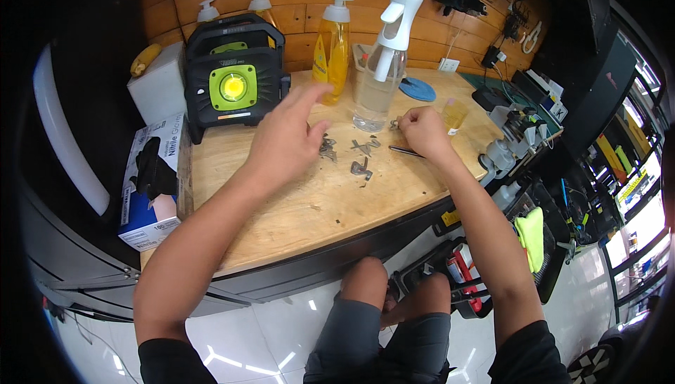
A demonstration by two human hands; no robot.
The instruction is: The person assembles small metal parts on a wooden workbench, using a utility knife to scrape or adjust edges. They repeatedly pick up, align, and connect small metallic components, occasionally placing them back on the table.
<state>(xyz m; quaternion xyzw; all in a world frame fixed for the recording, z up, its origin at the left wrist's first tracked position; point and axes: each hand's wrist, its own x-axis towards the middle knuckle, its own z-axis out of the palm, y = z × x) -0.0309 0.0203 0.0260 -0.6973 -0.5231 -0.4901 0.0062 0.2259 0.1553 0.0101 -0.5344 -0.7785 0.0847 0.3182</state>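
My left hand (290,131) hovers above the wooden worktop, fingers stretched out and apart, holding nothing. Beyond its fingertips stands a pump bottle of yellow liquid (337,47). My right hand (426,133) is closed in a pinch low over the worktop. A small greyish bit (395,124) shows at its fingertips; its kind is too small to tell. Between the hands lie crumpled grey scraps: a strip-like piece (361,168), a crossed piece (366,146) and a clump (328,148) beside my left hand. A slim dark metal tool (406,151) lies under my right wrist.
A clear spray bottle (375,89) with a white trigger stands behind the scraps. Left are a lit work lamp (234,87) and a glove box (158,180). A blue disc (418,89) and yellowish cup (455,113) sit at right. The worktop's front edge (330,243) faces my knees.
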